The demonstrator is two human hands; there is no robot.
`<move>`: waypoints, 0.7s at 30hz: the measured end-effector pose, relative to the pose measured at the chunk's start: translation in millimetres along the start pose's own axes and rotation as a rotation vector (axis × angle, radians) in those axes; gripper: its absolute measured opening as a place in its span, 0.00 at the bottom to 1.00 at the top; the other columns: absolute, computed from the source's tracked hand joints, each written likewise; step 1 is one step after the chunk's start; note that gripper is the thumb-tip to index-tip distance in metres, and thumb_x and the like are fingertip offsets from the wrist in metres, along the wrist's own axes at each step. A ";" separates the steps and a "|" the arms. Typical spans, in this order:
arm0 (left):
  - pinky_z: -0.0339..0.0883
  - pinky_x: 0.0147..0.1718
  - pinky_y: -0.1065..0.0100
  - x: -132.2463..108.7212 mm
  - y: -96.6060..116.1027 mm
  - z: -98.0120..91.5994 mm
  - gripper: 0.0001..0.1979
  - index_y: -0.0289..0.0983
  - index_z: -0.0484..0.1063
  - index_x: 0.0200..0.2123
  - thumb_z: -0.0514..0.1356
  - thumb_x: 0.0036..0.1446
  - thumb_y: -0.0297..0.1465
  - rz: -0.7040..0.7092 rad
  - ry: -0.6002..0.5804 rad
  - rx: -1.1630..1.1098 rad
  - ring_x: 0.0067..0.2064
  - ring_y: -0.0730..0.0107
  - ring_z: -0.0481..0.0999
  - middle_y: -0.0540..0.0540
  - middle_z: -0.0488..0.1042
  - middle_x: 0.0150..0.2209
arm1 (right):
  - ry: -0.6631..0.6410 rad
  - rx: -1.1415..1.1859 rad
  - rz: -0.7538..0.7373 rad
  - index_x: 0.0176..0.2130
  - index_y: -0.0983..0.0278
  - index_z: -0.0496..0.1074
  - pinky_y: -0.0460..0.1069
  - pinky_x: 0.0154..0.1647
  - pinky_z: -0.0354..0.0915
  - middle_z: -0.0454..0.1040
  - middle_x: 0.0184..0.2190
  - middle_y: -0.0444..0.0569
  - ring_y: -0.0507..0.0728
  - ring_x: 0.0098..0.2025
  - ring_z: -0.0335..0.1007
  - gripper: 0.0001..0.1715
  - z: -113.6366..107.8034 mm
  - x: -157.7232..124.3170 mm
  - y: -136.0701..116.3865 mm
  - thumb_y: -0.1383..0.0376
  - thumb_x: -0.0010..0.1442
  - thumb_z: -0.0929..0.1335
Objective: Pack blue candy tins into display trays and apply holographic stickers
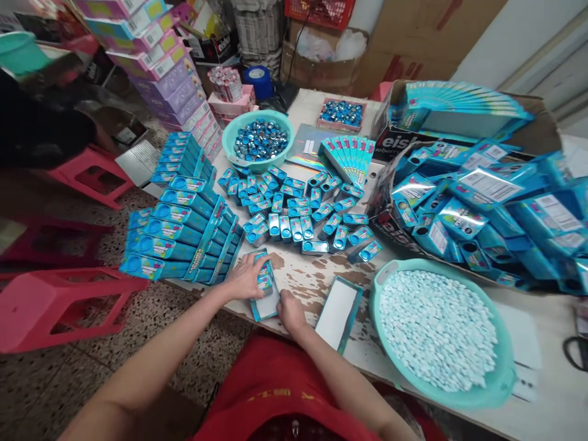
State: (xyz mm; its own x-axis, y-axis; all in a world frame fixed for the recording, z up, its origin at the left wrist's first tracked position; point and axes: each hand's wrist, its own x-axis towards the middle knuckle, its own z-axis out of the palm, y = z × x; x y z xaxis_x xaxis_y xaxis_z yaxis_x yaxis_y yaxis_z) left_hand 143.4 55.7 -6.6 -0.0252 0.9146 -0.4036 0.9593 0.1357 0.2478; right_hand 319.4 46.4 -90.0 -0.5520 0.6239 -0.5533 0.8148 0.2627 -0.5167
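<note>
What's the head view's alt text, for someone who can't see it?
A person's left hand touches small blue containers in an open carton, the right hand at its edge. More containers cluster beyond; a teal basin of pale pellets sits right.

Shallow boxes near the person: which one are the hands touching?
The left box, with blue containers at its far end; the right box, untouched, shows only white inside.

Soft light brightens the table point(316, 269); the far left is dim. Glare marks the right-hand packs point(463, 215); the near-left stool point(50, 300) looks stretched and blurred.
</note>
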 end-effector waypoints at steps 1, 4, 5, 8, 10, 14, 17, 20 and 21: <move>0.57 0.53 0.52 0.9 0.1 1.9 0.47 0.38 0.53 0.62 0.66 0.36 0.34 -0.024 0.030 0.050 0.56 0.44 0.58 0.35 0.55 0.56 | 0.002 0.005 0.010 0.45 0.66 0.67 0.49 0.35 0.60 0.74 0.43 0.55 0.58 0.39 0.72 0.15 1.6 -0.6 -1.0 0.72 0.58 0.59; 0.54 0.55 0.49 -3.9 1.3 2.7 0.45 0.40 0.52 0.63 0.65 0.40 0.34 -0.069 0.112 0.191 0.60 0.41 0.53 0.34 0.49 0.61 | 0.001 0.039 0.029 0.45 0.65 0.67 0.49 0.36 0.61 0.74 0.43 0.54 0.59 0.39 0.72 0.14 3.4 -3.5 -1.5 0.71 0.59 0.60; 0.51 0.56 0.47 -5.9 4.1 0.6 0.45 0.42 0.52 0.63 0.66 0.41 0.36 -0.054 0.131 0.231 0.62 0.40 0.51 0.34 0.47 0.62 | 0.003 0.059 0.030 0.45 0.65 0.67 0.49 0.36 0.62 0.74 0.42 0.54 0.59 0.39 0.72 0.13 1.9 -5.1 1.1 0.68 0.60 0.61; 0.43 0.58 0.41 -0.1 25.6 -11.1 0.43 0.45 0.51 0.63 0.65 0.46 0.45 0.000 0.265 0.271 0.65 0.40 0.43 0.36 0.42 0.65 | 0.193 0.187 0.005 0.50 0.65 0.64 0.51 0.41 0.64 0.73 0.44 0.54 0.60 0.44 0.70 0.22 -12.2 -8.1 20.1 0.58 0.58 0.65; 0.47 0.58 0.45 22.1 50.3 -18.8 0.39 0.43 0.52 0.63 0.59 0.51 0.49 -0.030 0.384 0.196 0.64 0.44 0.47 0.36 0.46 0.65 | 0.488 0.251 -0.020 0.55 0.67 0.59 0.53 0.46 0.64 0.68 0.50 0.58 0.62 0.51 0.65 0.28 -30.6 -3.6 38.0 0.57 0.59 0.65; 0.62 0.47 0.55 99.8 100.7 -23.3 0.32 0.39 0.57 0.61 0.49 0.59 0.50 -0.287 0.425 0.028 0.54 0.49 0.63 0.35 0.64 0.52 | 0.813 0.038 -0.066 0.58 0.67 0.58 0.59 0.50 0.61 0.61 0.57 0.61 0.65 0.55 0.57 0.28 -79.7 25.7 62.1 0.67 0.59 0.63; 0.65 0.41 0.56 145.2 119.8 -18.0 0.34 0.37 0.61 0.58 0.52 0.56 0.52 -0.450 0.397 0.021 0.51 0.46 0.64 0.34 0.65 0.49 | 0.756 -0.170 -0.116 0.53 0.65 0.65 0.58 0.45 0.62 0.65 0.54 0.61 0.65 0.48 0.60 0.22 -106.9 47.0 65.8 0.72 0.58 0.61; 0.64 0.40 0.56 154.9 122.3 -11.4 0.32 0.39 0.62 0.57 0.59 0.52 0.48 -0.477 0.404 0.061 0.51 0.45 0.63 0.34 0.63 0.51 | 0.736 -0.261 -0.191 0.46 0.64 0.69 0.56 0.44 0.61 0.67 0.52 0.59 0.64 0.48 0.59 0.15 -114.4 51.8 69.4 0.72 0.60 0.61; 0.64 0.41 0.55 151.9 121.3 -9.8 0.31 0.40 0.63 0.56 0.60 0.51 0.45 -0.460 0.403 0.083 0.51 0.45 0.62 0.35 0.63 0.51 | 0.731 -0.271 -0.223 0.45 0.63 0.69 0.56 0.45 0.61 0.66 0.53 0.58 0.63 0.48 0.58 0.15 -113.6 50.7 71.5 0.72 0.60 0.61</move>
State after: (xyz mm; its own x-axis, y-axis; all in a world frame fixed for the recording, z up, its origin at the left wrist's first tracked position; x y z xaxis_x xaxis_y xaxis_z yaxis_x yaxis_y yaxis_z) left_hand 253.1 214.9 -29.2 -0.5306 0.8435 -0.0838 0.8431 0.5354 0.0511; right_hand 369.8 180.5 -80.7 -0.5279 0.8342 0.1598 0.7655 0.5487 -0.3360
